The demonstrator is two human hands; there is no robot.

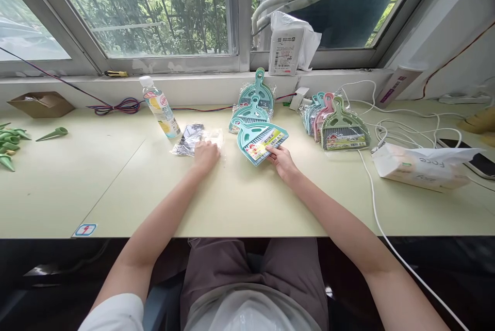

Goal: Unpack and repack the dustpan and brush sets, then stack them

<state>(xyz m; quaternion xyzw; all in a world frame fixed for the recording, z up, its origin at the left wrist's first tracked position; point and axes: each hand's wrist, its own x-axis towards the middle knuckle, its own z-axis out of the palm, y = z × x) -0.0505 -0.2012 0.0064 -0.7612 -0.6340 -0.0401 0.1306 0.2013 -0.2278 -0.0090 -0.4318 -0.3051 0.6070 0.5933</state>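
My right hand (284, 165) pinches the lower right edge of a teal mini dustpan-and-brush set (261, 141), which has a yellow printed label and no visible wrapper. My left hand (207, 156) is closed at the edge of a clear plastic bag (214, 137), its fingers curled on the film. Under and beside that film lies a dark-printed packet (190, 137). Behind the set in my right hand are more teal dustpan sets, one (251, 109) in front of another wrapped one (260, 93) by the wall.
Wrapped dustpan sets (344, 127) in green, pink and blue stand to the right. A drink bottle (160, 106) leans beside the packet. White cables (410, 137) and a tissue pack (421, 166) occupy the right side. Green pieces (11, 140) and a cardboard box (40, 104) are far left.
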